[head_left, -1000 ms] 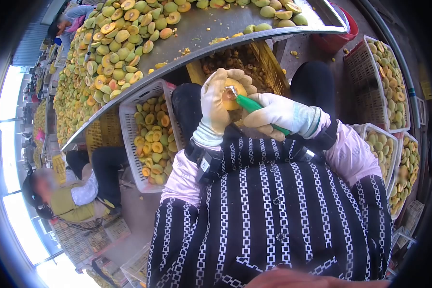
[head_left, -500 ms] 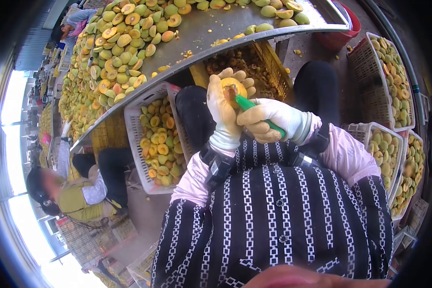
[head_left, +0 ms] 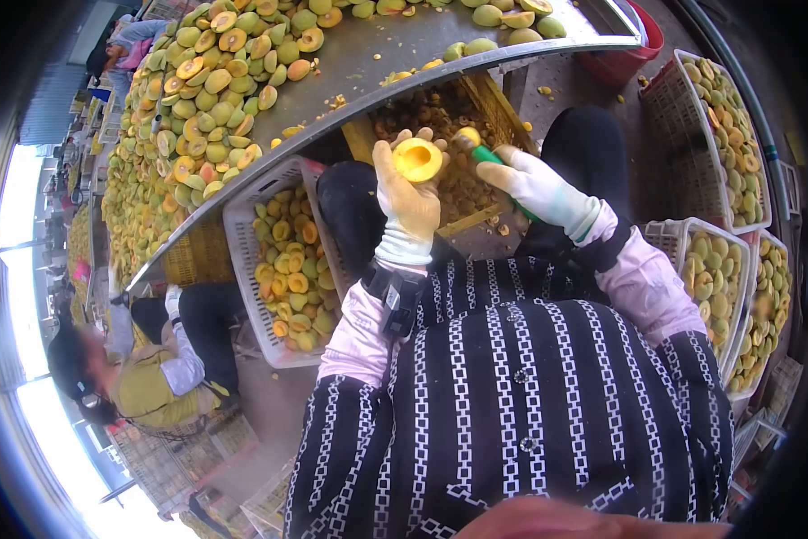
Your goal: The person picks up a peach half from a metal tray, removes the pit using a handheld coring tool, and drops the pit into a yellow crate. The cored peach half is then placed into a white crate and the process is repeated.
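My left hand [head_left: 407, 208], in a white glove with a tan palm, cups a yellow peach half [head_left: 432, 164]. Its cut face is turned up and shows a smooth round hollow in the middle. To the right, my gloved right hand [head_left: 547, 190] is wrapped around a green-handled pitting tool [head_left: 486, 156]. A yellowish piece covers the tool's tip, which is apart from the peach half. Below both hands stands a yellow crate [head_left: 496, 108] of brownish pits and scraps. A white crate [head_left: 242, 256] of hollowed peach halves sits left of my knee.
A metal-edged table [head_left: 332, 108] holds a large heap of peach halves [head_left: 202, 99]. White crates [head_left: 691, 193] full of peaches stand at the right, near a red bucket [head_left: 624, 61]. A co-worker [head_left: 152, 382] sits at the left.
My hands have moved apart. The tool has come out of the peach half and shifted right with my right hand. The peach's middle, brown before, is now a clean hollow.
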Demonstrator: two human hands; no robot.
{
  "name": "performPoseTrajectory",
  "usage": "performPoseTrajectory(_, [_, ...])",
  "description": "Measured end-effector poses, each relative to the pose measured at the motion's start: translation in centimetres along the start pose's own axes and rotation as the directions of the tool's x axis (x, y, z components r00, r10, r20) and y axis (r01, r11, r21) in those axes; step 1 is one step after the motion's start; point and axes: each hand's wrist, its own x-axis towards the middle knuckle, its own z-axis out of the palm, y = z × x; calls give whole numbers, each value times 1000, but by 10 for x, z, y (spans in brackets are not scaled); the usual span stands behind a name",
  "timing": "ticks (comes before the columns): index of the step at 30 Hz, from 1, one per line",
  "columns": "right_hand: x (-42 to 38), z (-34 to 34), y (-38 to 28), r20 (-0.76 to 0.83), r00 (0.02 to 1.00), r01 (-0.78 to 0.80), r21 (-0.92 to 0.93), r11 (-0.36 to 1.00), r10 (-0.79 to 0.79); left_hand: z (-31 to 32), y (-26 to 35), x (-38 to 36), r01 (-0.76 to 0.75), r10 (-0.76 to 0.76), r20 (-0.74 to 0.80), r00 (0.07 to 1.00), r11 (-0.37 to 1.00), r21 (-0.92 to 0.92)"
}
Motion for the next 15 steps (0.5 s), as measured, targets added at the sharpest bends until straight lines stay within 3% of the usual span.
performPoseTrajectory(1, [-13, -4, -27, 260, 945, -272, 291, 917, 198, 2, 0, -3, -29, 28, 21, 999, 999, 23])
performPoseTrajectory(2, [-15, -7, -27, 482, 871, -316, 406, 858, 93, 4, 2, -7, -23, 21, 29, 999, 997, 79])
performPoseTrajectory(3, [-13, -4, -31, 484, 863, -318, 302, 899, 143, 0, 0, -9, -60, 45, 101, 994, 987, 147])
performPoseTrajectory(4, [-2, 3, -8, 113, 993, 56, -153, 987, -38, -7, -5, -5, -126, 105, 115, 988, 973, 192])
performPoseTrajectory(5, [5, 13, -3, -122, 913, 220, -657, 721, -390, -9, -6, -6, -190, 164, 127, 978, 952, 238])
performPoseTrajectory(6, [3, 9, 0, -206, 884, 125, -763, 635, -421, -13, -4, -7, -195, 169, 126, 978, 951, 238])
performPoseTrajectory(8, [-3, 7, -6, -224, 905, 142, -642, 753, -362, -9, 9, -17, -1, -6, 57, 998, 992, 126])
performPoseTrajectory(9, [-7, 10, -9, -212, 925, 160, -535, 829, -316, -10, 13, -21, -1, -5, 45, 999, 992, 127])
performPoseTrajectory(11, [-2, 17, 0, -117, 931, 262, -444, 857, -346, -10, 20, -24, 141, -134, 57, 989, 979, -145])
performPoseTrajectory(12, [1, 14, 0, -102, 936, 197, -642, 741, -337, -17, 25, -21, 211, -185, 129, 974, 950, -231])
performPoseTrajectory(13, [3, 11, -6, -162, 953, 71, -700, 711, -255, -19, 33, -23, 218, -179, 160, 971, 935, -280])
performPoseTrajectory(15, [10, 4, 8, -214, 936, 105, -593, 799, -281, -46, 61, -20, 175, -86, 292, 952, 939, -296])
